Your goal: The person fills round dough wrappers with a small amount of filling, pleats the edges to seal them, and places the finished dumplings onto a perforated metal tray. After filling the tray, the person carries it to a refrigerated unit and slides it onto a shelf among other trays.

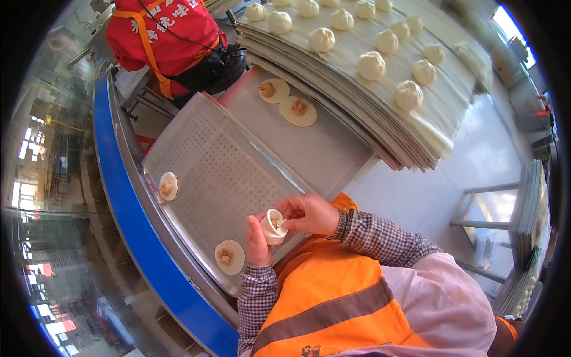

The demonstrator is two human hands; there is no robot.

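Observation:
A partly pleated bun (273, 232) of white dough, with filling showing at its opening, sits between my hands above the near end of a perforated metal tray. My left hand (259, 241) cups its side, thumb raised along the dough. The fingers of my right hand (308, 216) pinch the rim on the other side. A flat dough round with meat filling (229, 257) lies on the tray just left of my left hand. Another filled dough round (168, 186) rests farther up by the tray's left edge.
Two filled wrappers (298, 110) lie on a plain metal sheet (330, 143) beyond the perforated tray (214, 156). Stacked boards (339, 89) bear several pleated buns (371, 65). A blue counter edge (129, 223) curves along the left. A person in red (165, 35) is at the top.

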